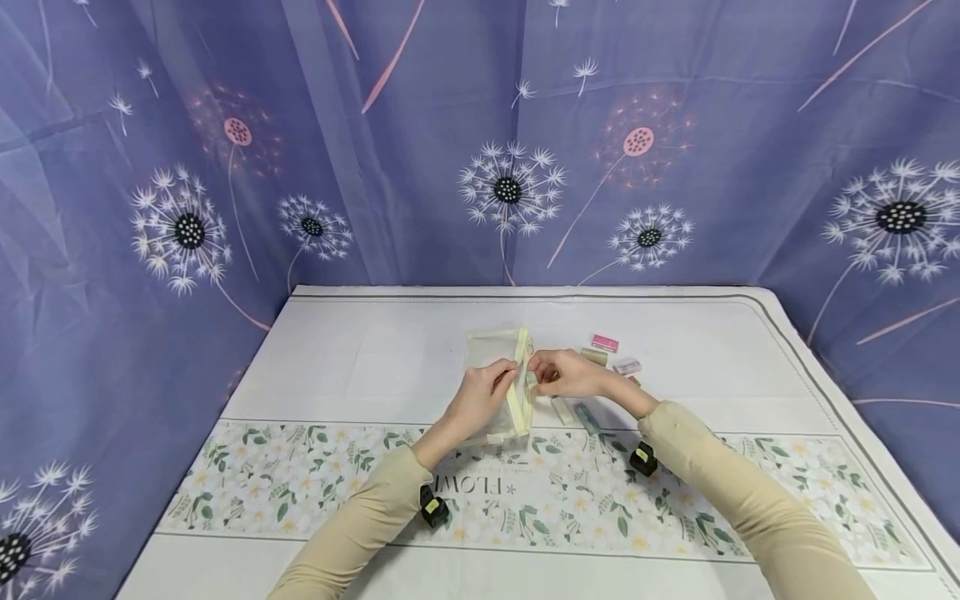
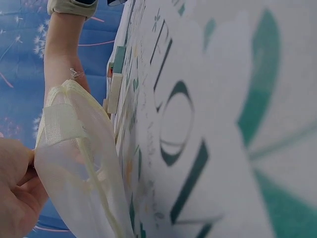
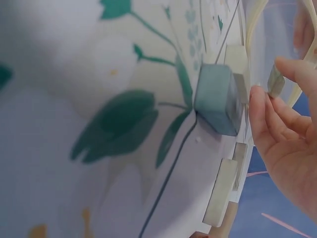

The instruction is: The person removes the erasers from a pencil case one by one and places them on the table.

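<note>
My left hand [image 1: 478, 398] pinches the edge of a see-through mesh pouch [image 1: 491, 350] with pale yellow trim. In the left wrist view the pouch [image 2: 84, 178] bulges open beside the thumb and fingers. Between the thumb and fingers of my right hand [image 1: 573, 373] is a small pale green block [image 3: 276, 82], held right at the pouch's yellow-edged mouth. Just below this hand lie a cream block [image 1: 562, 410] and a grey-green block [image 1: 587, 418]. The grey-green one [image 3: 217, 99] has rounded corners in the right wrist view.
To the right of the pouch lie a pink block [image 1: 605, 342], a gold-brown block [image 1: 595, 357] and a pale purple block [image 1: 627, 366]. A white cover with a flower-print band [image 1: 300, 475] spans the table. A purple dandelion curtain [image 1: 420, 183] hangs behind it.
</note>
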Action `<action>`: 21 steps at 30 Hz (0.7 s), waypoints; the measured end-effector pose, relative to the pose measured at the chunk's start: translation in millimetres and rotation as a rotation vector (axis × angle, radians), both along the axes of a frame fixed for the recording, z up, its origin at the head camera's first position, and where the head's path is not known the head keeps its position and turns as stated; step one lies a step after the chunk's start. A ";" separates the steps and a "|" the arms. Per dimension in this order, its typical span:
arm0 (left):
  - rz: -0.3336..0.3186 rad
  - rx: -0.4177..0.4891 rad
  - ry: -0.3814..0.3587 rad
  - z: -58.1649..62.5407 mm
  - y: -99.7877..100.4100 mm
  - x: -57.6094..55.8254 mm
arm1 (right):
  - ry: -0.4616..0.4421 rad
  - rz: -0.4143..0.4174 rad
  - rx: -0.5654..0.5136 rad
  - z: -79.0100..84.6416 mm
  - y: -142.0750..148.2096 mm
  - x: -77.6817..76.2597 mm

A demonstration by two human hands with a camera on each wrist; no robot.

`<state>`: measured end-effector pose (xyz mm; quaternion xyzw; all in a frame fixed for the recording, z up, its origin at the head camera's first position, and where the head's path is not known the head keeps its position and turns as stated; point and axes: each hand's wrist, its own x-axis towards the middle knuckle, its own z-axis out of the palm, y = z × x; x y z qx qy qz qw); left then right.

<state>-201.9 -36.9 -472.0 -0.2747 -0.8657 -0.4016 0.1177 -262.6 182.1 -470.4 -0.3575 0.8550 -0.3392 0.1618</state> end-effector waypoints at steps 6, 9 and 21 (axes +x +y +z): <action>-0.004 0.001 -0.018 1.0 -0.4 0.8 | 0.007 -0.022 -0.008 1.2 3.5 1.1; -0.006 -0.003 -0.016 1.0 -0.6 0.8 | 0.015 -0.034 -0.004 1.7 4.9 1.8; -0.003 -0.002 -0.004 0.3 -1.0 0.2 | 0.041 -0.074 0.010 2.3 9.2 2.1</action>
